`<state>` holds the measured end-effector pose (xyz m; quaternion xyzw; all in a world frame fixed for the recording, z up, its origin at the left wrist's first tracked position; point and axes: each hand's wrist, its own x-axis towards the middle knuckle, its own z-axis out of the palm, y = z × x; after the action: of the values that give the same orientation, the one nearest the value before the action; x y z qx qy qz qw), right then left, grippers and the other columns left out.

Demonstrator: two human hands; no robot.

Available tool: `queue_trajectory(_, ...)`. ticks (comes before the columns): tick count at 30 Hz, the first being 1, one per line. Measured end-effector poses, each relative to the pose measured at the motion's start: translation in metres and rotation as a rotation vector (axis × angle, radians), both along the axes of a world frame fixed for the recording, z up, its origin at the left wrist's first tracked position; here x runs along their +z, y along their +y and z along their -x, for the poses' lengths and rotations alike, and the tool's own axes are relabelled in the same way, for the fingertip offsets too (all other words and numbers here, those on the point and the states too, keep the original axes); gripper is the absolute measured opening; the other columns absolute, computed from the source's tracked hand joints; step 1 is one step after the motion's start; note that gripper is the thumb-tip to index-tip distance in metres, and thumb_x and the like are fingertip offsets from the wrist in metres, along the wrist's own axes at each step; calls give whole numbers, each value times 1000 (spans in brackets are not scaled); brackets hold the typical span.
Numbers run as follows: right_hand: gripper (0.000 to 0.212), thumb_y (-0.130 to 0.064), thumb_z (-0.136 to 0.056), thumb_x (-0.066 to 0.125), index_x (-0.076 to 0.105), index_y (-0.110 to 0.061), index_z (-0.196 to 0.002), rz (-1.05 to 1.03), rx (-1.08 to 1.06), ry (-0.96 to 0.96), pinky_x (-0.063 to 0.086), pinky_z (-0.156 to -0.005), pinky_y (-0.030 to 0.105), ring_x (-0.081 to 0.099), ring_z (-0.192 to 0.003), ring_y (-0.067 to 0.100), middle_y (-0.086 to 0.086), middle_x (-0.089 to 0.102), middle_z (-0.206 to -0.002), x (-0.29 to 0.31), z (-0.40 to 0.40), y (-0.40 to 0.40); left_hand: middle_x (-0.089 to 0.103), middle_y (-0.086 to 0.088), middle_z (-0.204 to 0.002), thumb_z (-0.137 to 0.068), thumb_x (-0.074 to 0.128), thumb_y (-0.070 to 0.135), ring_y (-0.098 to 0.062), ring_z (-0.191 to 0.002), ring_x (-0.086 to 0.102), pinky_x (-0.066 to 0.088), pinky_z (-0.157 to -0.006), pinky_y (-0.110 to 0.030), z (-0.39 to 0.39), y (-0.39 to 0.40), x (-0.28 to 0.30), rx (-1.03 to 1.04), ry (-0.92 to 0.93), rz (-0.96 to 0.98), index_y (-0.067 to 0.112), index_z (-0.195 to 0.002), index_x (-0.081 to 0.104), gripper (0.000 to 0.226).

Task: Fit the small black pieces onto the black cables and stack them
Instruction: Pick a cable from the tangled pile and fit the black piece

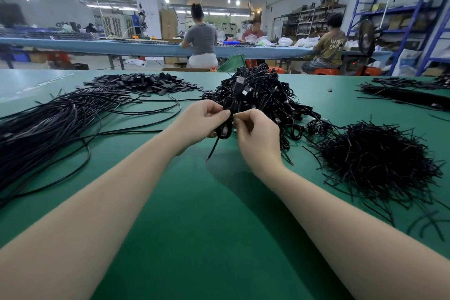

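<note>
left hand [203, 124]: fingers curled, gripping coiled thin black cable [222, 129]
right hand [255, 129]: pinching same cable at top
cable: held above green table mat [194, 202], just before heap of coiled black cables [263, 97]
flat black pieces pile [146, 83]: far left

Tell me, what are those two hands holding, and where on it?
Both hold one coiled black cable: the left hand grips the loop's side, and the right hand pinches near its top, its loose ends hanging below.

Left grip [203, 124], right grip [255, 131] pinched together
</note>
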<state>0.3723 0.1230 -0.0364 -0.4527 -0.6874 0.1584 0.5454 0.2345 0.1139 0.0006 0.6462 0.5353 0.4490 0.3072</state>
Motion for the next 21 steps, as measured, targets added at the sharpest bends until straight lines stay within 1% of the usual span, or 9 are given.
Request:
queue_trajectory(4,12,-13,-94,55,66,-10,-89,-144,-71,-133,45,-70,36,58,-80,22,3,66,-89,3,0,-5,59,1,-50,-95,55,15,-5,-41,55,49,-41,-16,-9,-5,9,-12,-519,413,9,-76,59,21)
queue_trajectory(5,13,-11,-93,55,66,-7,-89,-219,-78,-165,45,-68,40,58,-79,27,7,65,-88,4,0,-7,57,1,-48,-95,54,16,-5,-37,52,47,-38,-15,-9,-7,12,-13,-604,483,9,-71,58,25)
queue_trajectory(7,13,-10,-93,55,66,-4,-88,-290,-82,-175,44,-67,43,57,-78,29,9,65,-86,5,0,-9,57,1,-48,-94,55,17,-5,-37,52,47,-37,-15,-6,-7,13,-32,-658,508,9,-72,59,24)
queue_trajectory(9,13,-12,-94,54,66,-6,-91,-246,-74,-154,44,-71,43,56,-82,25,7,65,-89,4,0,-7,62,-1,-55,-95,55,15,-7,-45,60,51,-45,-16,-4,-7,12,-73,-627,431,11,-81,63,16)
queue_trajectory(12,12,-18,-96,54,65,-13,-93,-116,-63,-99,44,-73,31,56,-82,14,0,65,-93,0,-4,-2,70,-1,-73,-95,49,8,-11,-64,68,54,-60,-20,-4,-7,7,-92,-455,313,17,-93,69,22)
queue_trajectory(14,11,-20,-96,54,64,-17,-91,-80,-59,-46,40,-68,22,54,-78,8,-4,64,-91,-1,-6,1,70,1,-86,-93,48,0,-13,-74,64,55,-70,-22,-4,-4,4,-82,-327,263,21,-97,71,31)
queue_trajectory(16,10,-19,-95,55,63,-18,-90,-71,-42,-16,39,-66,19,54,-76,6,-6,63,-87,-2,-6,2,69,-1,-98,-89,49,-10,-16,-81,57,52,-79,-28,-1,-2,0,-83,-225,183,21,-101,71,40)
queue_trajectory(18,9,-17,-95,56,62,-20,-89,-63,-6,-12,42,-67,17,56,-77,6,-9,62,-85,-3,-3,1,71,-3,-98,-85,59,-12,-12,-82,61,52,-81,-23,3,-3,-4,-118,-135,67,17,-104,71,37)
queue_trajectory(21,10,-13,-93,56,62,-20,-90,-65,24,1,43,-68,13,57,-76,4,-10,62,-84,-3,1,-1,74,-4,-89,-80,71,-4,-4,-80,67,52,-75,-15,6,-2,-7,-139,-156,-39,11,-101,71,25)
